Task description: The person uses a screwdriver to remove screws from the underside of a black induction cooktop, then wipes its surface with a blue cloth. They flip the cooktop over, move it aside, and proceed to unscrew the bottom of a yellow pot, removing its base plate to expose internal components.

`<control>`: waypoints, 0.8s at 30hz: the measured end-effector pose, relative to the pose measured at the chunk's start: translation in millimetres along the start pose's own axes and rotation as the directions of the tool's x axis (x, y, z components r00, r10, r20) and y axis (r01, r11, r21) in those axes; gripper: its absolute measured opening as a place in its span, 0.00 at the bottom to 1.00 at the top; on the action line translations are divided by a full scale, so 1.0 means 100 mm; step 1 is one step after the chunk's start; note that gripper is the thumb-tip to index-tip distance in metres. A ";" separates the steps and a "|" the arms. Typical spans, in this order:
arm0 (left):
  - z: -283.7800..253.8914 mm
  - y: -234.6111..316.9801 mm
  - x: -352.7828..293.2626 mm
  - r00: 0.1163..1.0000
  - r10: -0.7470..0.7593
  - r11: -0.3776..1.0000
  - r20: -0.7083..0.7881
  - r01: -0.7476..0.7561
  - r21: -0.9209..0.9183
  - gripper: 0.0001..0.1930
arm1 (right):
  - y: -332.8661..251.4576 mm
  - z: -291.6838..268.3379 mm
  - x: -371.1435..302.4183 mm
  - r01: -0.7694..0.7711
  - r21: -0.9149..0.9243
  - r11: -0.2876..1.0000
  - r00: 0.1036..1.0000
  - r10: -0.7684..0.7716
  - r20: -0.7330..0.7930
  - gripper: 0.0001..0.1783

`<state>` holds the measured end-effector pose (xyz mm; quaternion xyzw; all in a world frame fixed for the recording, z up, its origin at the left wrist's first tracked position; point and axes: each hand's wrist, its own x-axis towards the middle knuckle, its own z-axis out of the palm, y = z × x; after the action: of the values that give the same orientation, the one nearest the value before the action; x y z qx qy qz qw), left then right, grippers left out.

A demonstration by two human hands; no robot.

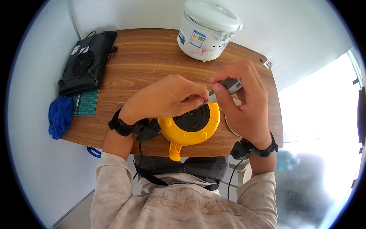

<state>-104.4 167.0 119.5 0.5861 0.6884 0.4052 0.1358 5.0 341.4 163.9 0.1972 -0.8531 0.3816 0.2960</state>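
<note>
A grey and white screwdriver (228, 86) is gripped in my right hand (248, 97), its shaft slanting down to the left. My left hand (171, 97) is closed in a pinch right beside the shaft, and what lies between those fingertips is hidden. Below both hands lies a round yellow appliance (187, 138) with a black vented disc (192, 120) facing up. Its yellow handle (175, 151) sticks out over the table's near edge. The screwdriver's tip meets the far part of the appliance, partly covered by my left fingers.
A white rice cooker (207, 32) stands at the back of the wooden table (141, 57). On the left, a black cooktop-like appliance (85, 63) lies with its fan grille up, partly on a green cutting mat (89, 101). A blue cloth (60, 116) hangs at the left edge. A pale round rim (230, 124) shows behind my right hand.
</note>
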 end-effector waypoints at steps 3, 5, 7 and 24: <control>0.01 0.02 0.00 1.000 0.008 1.000 -0.004 -0.008 -0.006 0.07 | 0.01 -0.04 -0.01 -0.021 -0.033 0.999 1.000 0.021 -0.009 0.12; 0.02 0.02 0.00 1.000 0.003 1.000 0.000 -0.003 0.004 0.07 | 0.05 -0.04 -0.02 -0.024 -0.026 0.999 1.000 0.024 -0.018 0.12; 0.02 0.02 0.00 1.000 0.000 1.000 -0.005 0.000 0.003 0.08 | 0.04 -0.04 -0.03 -0.038 -0.002 0.999 0.999 0.038 -0.020 0.12; 0.05 0.02 -0.02 1.000 0.021 0.999 0.007 -0.021 0.026 0.11 | -0.13 -0.10 -0.09 -0.062 -0.134 0.989 0.998 0.066 0.022 0.17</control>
<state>-99.2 166.8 117.4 0.5964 0.6869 0.3956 0.1262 22.7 341.5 170.3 0.1547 -0.8863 0.3307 0.2849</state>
